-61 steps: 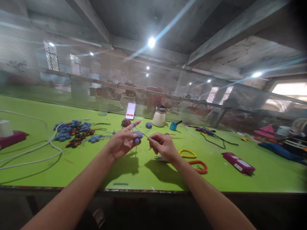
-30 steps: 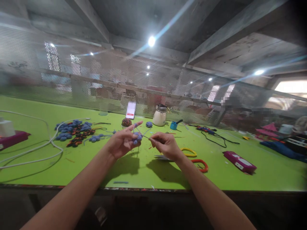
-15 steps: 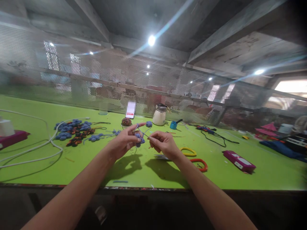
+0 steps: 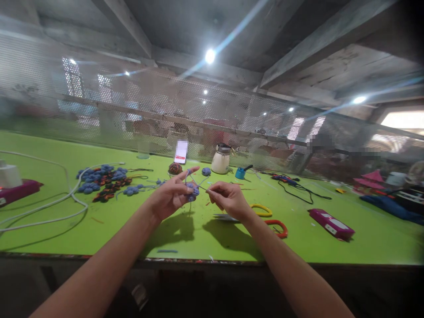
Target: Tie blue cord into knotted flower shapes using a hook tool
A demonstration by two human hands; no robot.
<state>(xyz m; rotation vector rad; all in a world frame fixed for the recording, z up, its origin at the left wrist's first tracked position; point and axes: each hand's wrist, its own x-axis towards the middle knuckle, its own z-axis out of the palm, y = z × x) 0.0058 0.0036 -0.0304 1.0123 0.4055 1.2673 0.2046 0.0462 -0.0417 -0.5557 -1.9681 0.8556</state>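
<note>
My left hand (image 4: 170,198) pinches a small blue-purple crochet piece (image 4: 193,194) between thumb and fingers, its index finger raised with yarn looped over it. A strand runs from that finger toward a small blue-purple yarn ball (image 4: 206,171) on the table. My right hand (image 4: 229,201) grips a thin crochet hook (image 4: 202,189), whose tip meets the right side of the piece. Both hands are above the table. Under the right wrist lie scissors (image 4: 276,228) with one yellow and one orange-red handle loop; the wrist partly hides them.
Blue and dark-orange crocheted flowers (image 4: 102,176) lie left, beside a white cable (image 4: 71,194). Behind stand a multicoloured yarn ball (image 4: 175,168), a phone (image 4: 180,152), a cream jug (image 4: 221,161) and a blue pot (image 4: 240,173). A purple power strip (image 4: 331,224) lies right on the green table (image 4: 132,240).
My left index finger has lifted slightly and the yarn over it has shifted. The hook hand has drawn back a little to the right. The piece stays pinched.
</note>
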